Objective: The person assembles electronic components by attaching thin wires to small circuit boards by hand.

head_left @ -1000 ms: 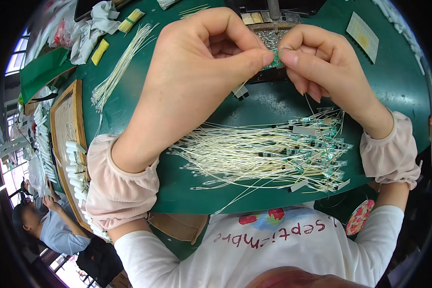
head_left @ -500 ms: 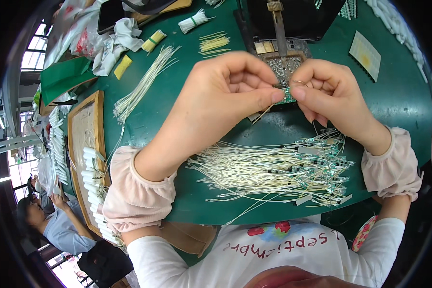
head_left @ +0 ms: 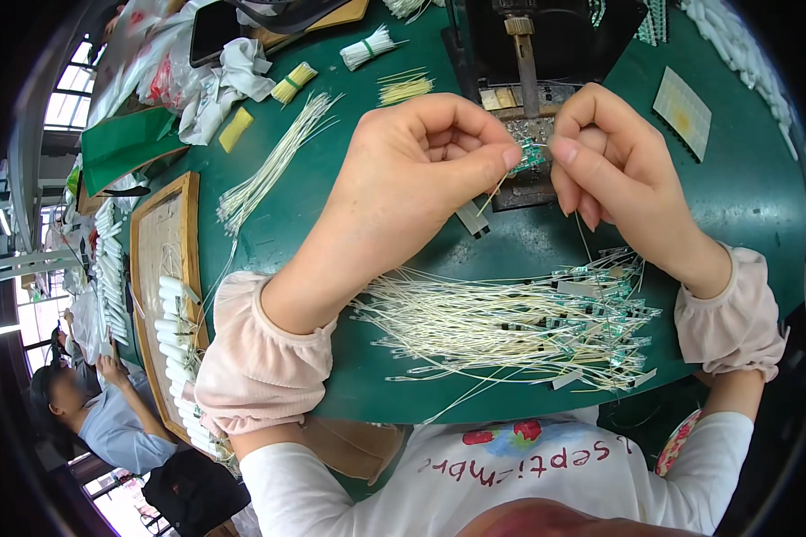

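Here we are at the green table (head_left: 313, 237), and the left hand (head_left: 416, 174) has thumb and forefinger clamped on a small green circuit board (head_left: 530, 157). We find that board in the middle of the scene, toward the far side, in front of the upright metal rod (head_left: 527, 76) and above a grey metal block (head_left: 524, 195). Over to the right hand (head_left: 622, 174): thumb and forefinger are pinched together on a thin wire (head_left: 541, 147) at the board's right edge, the other fingers curled. A yellowish lead (head_left: 493, 194) slants down toward us from the left fingertips.

Nearer to us lies a broad heap of wired boards (head_left: 501, 322), pale wires to the left, green boards to the right. Far left, we spot a loose bundle of white wires (head_left: 273, 174) and a yellow pad (head_left: 235, 130). Far right, a pale square panel (head_left: 682, 114) lies well apart from both hands.
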`<state>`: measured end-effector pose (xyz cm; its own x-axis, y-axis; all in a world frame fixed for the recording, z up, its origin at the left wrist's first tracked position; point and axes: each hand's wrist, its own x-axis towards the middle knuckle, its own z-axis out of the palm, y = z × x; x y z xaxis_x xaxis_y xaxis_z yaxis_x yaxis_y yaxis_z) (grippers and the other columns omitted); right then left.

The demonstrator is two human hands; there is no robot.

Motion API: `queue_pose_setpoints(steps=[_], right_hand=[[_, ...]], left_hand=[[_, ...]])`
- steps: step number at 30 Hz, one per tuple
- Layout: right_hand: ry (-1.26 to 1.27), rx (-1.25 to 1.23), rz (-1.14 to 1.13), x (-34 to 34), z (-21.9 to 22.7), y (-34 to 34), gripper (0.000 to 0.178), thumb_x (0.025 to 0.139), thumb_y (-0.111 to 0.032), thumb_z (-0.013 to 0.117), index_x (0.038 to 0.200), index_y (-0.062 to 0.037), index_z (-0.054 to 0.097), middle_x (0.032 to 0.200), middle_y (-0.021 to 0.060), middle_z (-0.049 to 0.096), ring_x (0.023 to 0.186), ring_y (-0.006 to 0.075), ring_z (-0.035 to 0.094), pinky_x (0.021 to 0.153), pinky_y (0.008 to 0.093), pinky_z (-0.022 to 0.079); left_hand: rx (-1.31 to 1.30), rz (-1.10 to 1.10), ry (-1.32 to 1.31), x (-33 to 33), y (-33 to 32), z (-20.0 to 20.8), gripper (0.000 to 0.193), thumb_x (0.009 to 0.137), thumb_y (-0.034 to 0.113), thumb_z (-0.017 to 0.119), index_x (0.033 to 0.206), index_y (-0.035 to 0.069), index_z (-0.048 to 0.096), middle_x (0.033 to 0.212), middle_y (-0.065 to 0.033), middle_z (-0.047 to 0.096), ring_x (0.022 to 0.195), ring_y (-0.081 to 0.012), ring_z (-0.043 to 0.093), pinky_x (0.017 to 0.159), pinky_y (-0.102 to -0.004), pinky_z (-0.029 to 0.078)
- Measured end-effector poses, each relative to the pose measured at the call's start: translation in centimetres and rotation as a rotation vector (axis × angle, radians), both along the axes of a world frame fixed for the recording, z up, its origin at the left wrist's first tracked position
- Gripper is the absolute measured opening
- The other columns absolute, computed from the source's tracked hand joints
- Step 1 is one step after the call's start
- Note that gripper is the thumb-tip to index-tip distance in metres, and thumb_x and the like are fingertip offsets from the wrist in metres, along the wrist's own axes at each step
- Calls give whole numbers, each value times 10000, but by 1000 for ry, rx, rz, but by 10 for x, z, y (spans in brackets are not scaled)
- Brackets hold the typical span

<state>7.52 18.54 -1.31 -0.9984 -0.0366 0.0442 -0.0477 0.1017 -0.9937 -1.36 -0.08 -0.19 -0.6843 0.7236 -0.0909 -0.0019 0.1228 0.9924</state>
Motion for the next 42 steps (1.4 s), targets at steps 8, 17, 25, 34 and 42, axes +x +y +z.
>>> queue_pose_setpoints(steps=[8,17,25,34,42], right_hand=[[38,-3,-65,2,2,-3,90,909,-120,529,884,-42,490,607,4,551,481,21,440,439,167,332],[83,3,-49,1,-2,-2,97,945,-149,489,925,-61,455,613,9,550,455,13,428,412,143,281],[-33,-40,-6,0,-3,0,121,921,-158,534,910,-40,513,624,9,557,475,16,445,429,153,322],[-162,-84,88,-1,1,4,140,919,-173,530,969,-42,529,629,13,562,459,20,446,411,157,319],[-22,-56,11,-1,0,-2,124,947,-172,469,895,-64,441,619,25,561,438,31,458,389,147,311]], left_hand=[[22,11,19,2,-1,4,133,827,83,670,921,-1,628,821,-5,627,738,-44,564,677,-177,452],[21,13,42,0,-1,4,127,828,93,667,910,4,628,818,-8,625,731,-53,568,682,-184,458],[-8,-30,-44,0,-6,5,124,825,77,665,915,3,624,825,-6,625,740,-52,572,685,-182,459],[-26,-20,-18,2,-4,5,129,829,78,664,924,1,624,822,-1,624,737,-47,568,684,-179,457],[2,10,-5,2,-1,4,139,836,112,661,915,4,625,811,-8,624,720,-61,568,683,-194,461]])
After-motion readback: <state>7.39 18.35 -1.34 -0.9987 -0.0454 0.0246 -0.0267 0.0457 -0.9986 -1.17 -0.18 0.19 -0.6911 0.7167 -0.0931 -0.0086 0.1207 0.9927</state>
